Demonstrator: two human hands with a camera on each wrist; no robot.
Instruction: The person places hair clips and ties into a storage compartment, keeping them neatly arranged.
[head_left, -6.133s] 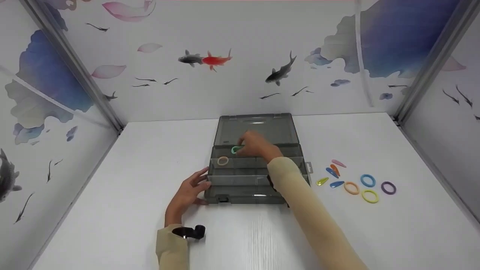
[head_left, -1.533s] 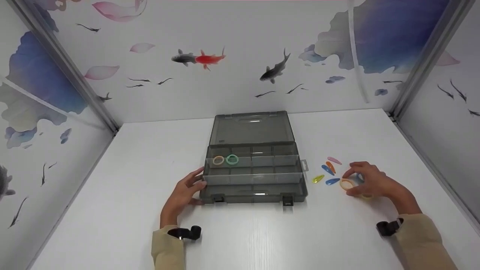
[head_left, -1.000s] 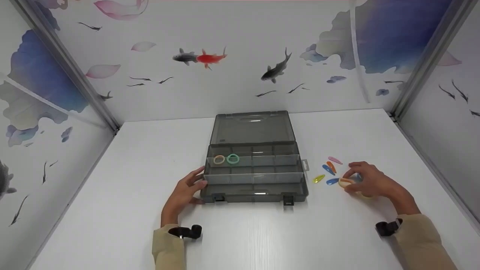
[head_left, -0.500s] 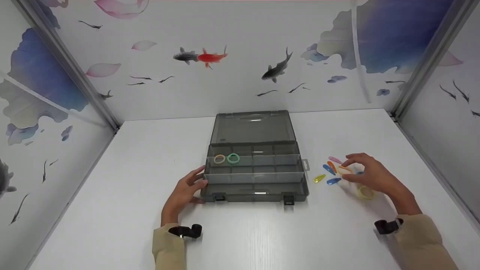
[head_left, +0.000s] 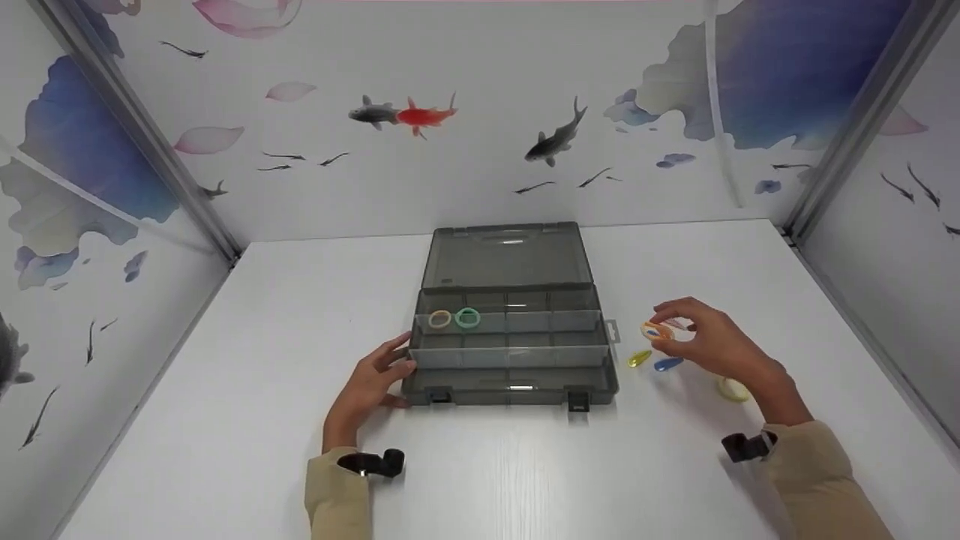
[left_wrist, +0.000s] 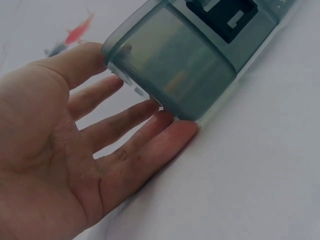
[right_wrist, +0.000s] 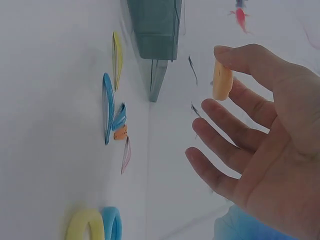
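Note:
My right hand (head_left: 712,341) pinches an orange hair tie (right_wrist: 222,82) between thumb and index finger, off the table; the other fingers are spread. Beneath it lie hair clips: a yellow clip (head_left: 639,358), a blue clip (head_left: 667,364), and, clearer in the right wrist view, a second blue clip (right_wrist: 120,119), an orange clip (right_wrist: 121,132) and a pink clip (right_wrist: 126,156). My left hand (head_left: 369,382) rests its fairly straight fingers against the left side of a grey translucent compartment box (head_left: 480,396). Inside, at the back left, sit a peach hair tie (head_left: 430,320) and a green hair tie (head_left: 457,319).
The box's lid (head_left: 510,259) lies folded back toward the rear wall. A yellow hair tie (right_wrist: 74,225) and a blue hair tie (right_wrist: 116,225) lie on the white table (head_left: 480,480) right of the clips. Printed panels enclose the table at the back and sides.
The green hair tie was put into the box. My right hand then took hold of the orange hair tie, lifted it and carried it left over the clips. The left hand stays at the box.

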